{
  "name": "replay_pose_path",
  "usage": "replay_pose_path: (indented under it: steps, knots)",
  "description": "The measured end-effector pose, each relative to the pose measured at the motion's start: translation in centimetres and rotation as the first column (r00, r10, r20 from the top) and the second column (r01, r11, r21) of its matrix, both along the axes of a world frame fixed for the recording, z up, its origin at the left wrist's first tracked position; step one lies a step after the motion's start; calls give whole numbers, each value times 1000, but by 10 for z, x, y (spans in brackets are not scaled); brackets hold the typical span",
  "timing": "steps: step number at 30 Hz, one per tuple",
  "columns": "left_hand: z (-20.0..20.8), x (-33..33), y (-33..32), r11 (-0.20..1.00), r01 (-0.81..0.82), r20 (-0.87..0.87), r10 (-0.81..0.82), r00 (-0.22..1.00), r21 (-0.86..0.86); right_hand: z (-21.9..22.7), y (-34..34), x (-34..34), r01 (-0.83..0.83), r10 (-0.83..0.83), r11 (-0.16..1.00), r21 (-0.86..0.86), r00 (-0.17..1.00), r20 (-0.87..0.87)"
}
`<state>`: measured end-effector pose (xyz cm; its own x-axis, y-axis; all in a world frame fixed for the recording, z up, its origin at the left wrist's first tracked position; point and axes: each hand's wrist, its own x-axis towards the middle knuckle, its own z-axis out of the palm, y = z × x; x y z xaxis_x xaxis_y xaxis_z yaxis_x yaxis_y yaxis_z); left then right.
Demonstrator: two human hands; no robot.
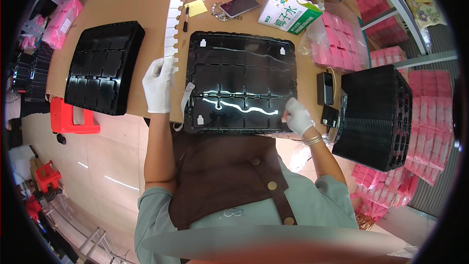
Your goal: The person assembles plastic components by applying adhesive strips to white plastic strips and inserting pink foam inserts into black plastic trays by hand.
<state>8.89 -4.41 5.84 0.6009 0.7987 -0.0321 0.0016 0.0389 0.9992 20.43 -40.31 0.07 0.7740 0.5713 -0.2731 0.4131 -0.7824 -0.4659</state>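
Note:
In front of me lies a black plastic tray [234,76] under glossy clear film, with small white stickers [202,43] at three corners. My left hand [158,88], in a white glove, is closed at the tray's left side, pinching a long white strip [172,22] with notched edges that runs to the far side of the table. A loose curled end [186,95] hangs beside the tray's left edge. My right hand [299,118], gloved with some fingertips bare, is closed over the tray's near right corner. Whatever its fingers hold there is hidden.
Another black tray stack [102,63] lies left; a tall one [373,117] stands right. Beyond are a phone [239,6], pen [185,18], yellow notes [196,8], bracelet [220,13], open carton [291,7] and bagged pink packs [337,39]. A red stool [73,120] stands left.

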Motion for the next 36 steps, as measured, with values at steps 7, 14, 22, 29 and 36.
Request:
replay_pose_path:
  steps: [7, 14, 22, 29, 36]
  knots:
    - [-2, -2, 3, 998, -20, 11, 20, 1000, 55, -6, -28, 14, -160, 239, 937, 310, 941, -238]
    - [-6, -3, 5, 999, -14, 6, 14, 1000, 46, -2, 3, -10, 42, -33, 994, -98, 995, 92]
    - [-2, -7, 3, 999, -10, -30, 11, 999, 43, -13, -32, 7, -147, 186, 941, 306, 977, -102]
    - [-1, -5, 4, 998, -5, -8, 5, 1000, 59, -24, -29, 17, 3, 172, 847, 531, 944, -280]
    - [-6, -5, 9, 997, -19, -2, 19, 1000, 80, -21, 47, 107, 248, -287, 866, 434, 958, 27]
